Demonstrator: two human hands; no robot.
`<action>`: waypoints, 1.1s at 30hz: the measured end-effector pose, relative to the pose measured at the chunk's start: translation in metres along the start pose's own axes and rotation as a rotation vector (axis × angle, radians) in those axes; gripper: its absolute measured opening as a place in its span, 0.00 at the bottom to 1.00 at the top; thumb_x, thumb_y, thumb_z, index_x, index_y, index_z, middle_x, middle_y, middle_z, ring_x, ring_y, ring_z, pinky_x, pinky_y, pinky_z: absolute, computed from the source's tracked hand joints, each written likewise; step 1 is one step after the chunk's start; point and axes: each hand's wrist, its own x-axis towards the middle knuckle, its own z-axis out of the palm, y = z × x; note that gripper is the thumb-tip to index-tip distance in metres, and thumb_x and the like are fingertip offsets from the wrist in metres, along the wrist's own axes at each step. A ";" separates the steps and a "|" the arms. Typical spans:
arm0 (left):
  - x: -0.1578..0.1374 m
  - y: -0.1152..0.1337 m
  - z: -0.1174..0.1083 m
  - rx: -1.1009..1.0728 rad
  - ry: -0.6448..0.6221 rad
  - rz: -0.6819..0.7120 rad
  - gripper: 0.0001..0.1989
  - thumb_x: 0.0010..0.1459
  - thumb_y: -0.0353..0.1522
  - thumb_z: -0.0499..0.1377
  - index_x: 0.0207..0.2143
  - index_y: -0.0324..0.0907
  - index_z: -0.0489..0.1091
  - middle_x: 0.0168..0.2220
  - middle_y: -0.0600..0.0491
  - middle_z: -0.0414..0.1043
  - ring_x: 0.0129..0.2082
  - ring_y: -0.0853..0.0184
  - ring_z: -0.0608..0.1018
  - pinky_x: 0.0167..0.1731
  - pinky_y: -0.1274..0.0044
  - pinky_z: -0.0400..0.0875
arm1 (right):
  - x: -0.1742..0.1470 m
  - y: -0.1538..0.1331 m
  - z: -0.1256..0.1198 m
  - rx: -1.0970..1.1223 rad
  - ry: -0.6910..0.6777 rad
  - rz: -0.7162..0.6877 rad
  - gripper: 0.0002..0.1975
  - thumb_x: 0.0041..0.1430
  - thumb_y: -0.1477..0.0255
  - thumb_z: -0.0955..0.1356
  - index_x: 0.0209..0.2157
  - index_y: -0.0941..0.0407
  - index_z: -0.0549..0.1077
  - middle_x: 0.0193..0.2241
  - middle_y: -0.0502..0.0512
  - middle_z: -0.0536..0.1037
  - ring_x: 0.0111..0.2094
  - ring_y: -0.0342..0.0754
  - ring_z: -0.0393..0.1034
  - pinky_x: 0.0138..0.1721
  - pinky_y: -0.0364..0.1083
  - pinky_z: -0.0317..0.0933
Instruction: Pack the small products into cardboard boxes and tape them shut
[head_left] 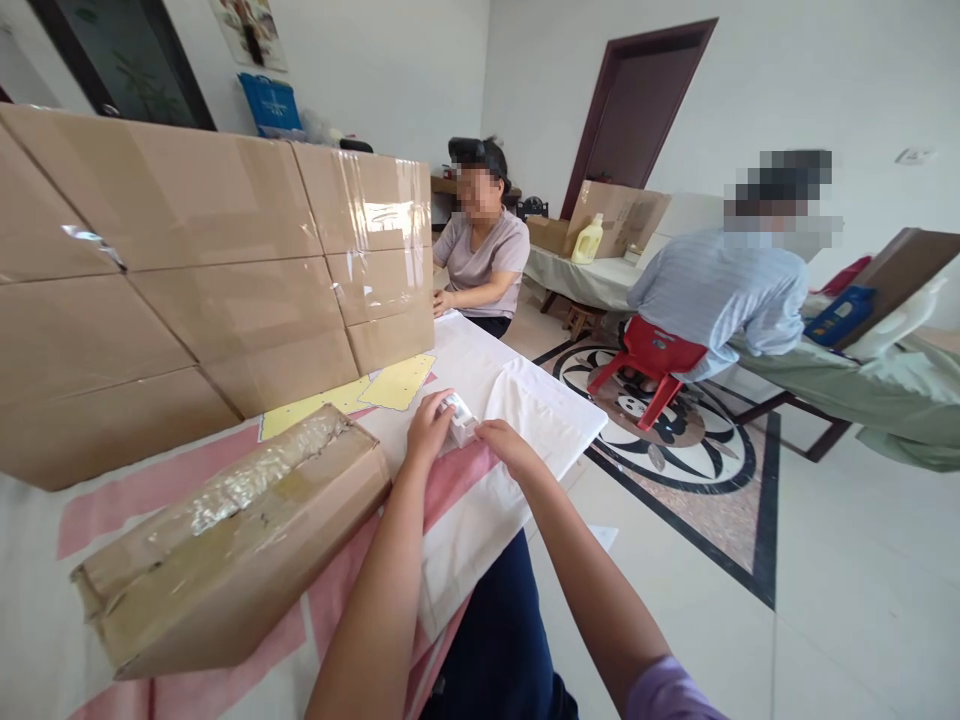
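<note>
While both my hands pinch it over the near right part of the table [555,420], the small white packet [457,420] sits between them: left hand [427,430] curled closed round its left side, right hand [504,442] with fingertips closed on its right edge. Looks like I'm mid-way through handling or assembling it; next move needs a fine two-finger grip. Packet glossy, boxy, details too small to tell. Near left, a taped cardboard carton [232,555], crinkled tape, matte brown; smooth white cloth under
</note>
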 end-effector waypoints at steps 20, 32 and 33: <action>-0.005 0.011 -0.006 0.154 -0.138 -0.029 0.35 0.53 0.44 0.65 0.63 0.56 0.60 0.66 0.49 0.59 0.64 0.51 0.67 0.64 0.58 0.58 | -0.026 0.036 0.019 -0.354 0.290 -0.209 0.12 0.70 0.71 0.58 0.34 0.53 0.69 0.45 0.57 0.71 0.50 0.54 0.61 0.53 0.53 0.53; -0.020 0.024 0.000 0.291 0.078 0.270 0.31 0.56 0.41 0.64 0.61 0.48 0.64 0.66 0.44 0.58 0.67 0.49 0.59 0.65 0.58 0.55 | -0.023 0.041 0.020 -0.035 0.292 -0.452 0.11 0.68 0.67 0.60 0.29 0.52 0.62 0.30 0.50 0.68 0.35 0.49 0.64 0.39 0.48 0.59; -0.025 0.033 -0.003 0.328 0.085 0.337 0.25 0.58 0.40 0.62 0.58 0.48 0.68 0.62 0.46 0.64 0.64 0.50 0.63 0.64 0.59 0.57 | -0.024 0.040 0.020 -0.009 0.280 -0.479 0.10 0.67 0.67 0.60 0.30 0.52 0.62 0.30 0.49 0.68 0.34 0.48 0.64 0.38 0.48 0.59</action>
